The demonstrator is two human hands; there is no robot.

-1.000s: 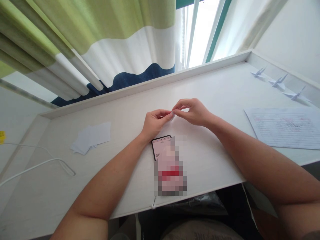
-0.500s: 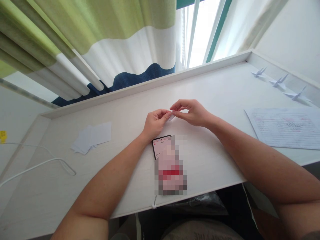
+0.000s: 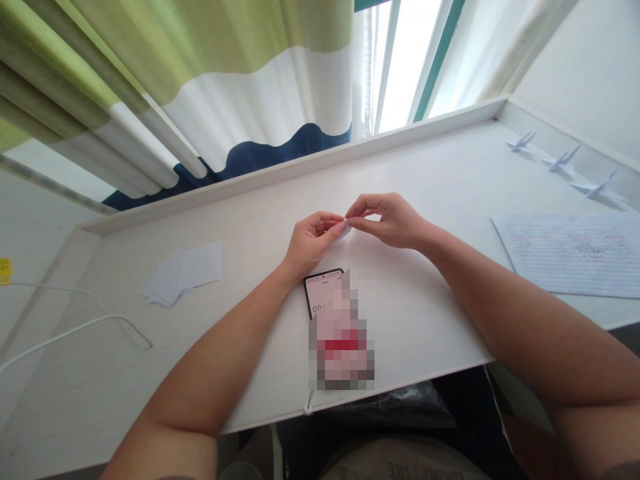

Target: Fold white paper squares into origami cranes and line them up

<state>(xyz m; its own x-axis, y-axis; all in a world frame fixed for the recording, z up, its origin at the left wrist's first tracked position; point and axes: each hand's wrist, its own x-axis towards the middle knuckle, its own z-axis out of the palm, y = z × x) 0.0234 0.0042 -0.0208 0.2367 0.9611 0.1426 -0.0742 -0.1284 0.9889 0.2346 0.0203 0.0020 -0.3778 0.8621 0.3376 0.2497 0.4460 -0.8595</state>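
A small folded piece of white paper (image 3: 345, 231) is held between both hands above the white desk (image 3: 260, 240). My left hand (image 3: 313, 243) pinches it from the left, with thumb and index finger together. From the right, my right hand (image 3: 387, 219) pinches the paper's upper edge with thumb and index fingertips. Most of the paper is hidden by the fingers, so its folded shape is unclear. Just below my left hand lies a phone (image 3: 324, 293) with its screen lit and its lower part pixelated.
Loose white paper squares (image 3: 200, 262) lie overlapped at the left, near a white cable (image 3: 120, 319). Several folded paper cranes (image 3: 563, 160) line the right edge, above a lined, written-on sheet (image 3: 575, 250). A raised ledge (image 3: 280, 172) borders the desk's back, below a curtain (image 3: 260, 100).
My right hand has shifted slightly, its fingertips now closed together at the paper's upper edge. My left hand still grips the paper. The view has moved a little.
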